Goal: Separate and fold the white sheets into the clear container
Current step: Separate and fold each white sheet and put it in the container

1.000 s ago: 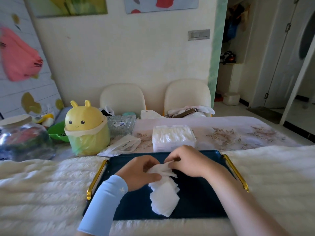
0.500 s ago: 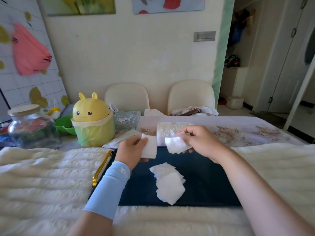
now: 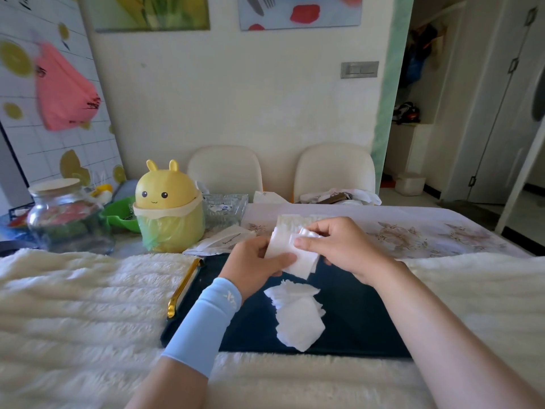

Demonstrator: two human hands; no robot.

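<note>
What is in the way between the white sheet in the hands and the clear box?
Nothing visible. The left hand and right hand pinch the white sheet right in front of the clear container, partly hidden behind them.

Tray (image 3: pixel 356 314) right half bare; sheet pile (image 3: pixel 298 320) mid-tray.

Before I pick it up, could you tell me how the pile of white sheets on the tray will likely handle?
Probably floppy and light: the pile of white sheets looks thin, edges ragged. Likely to slide apart if pushed, lying loosely offset on the tray.
</note>
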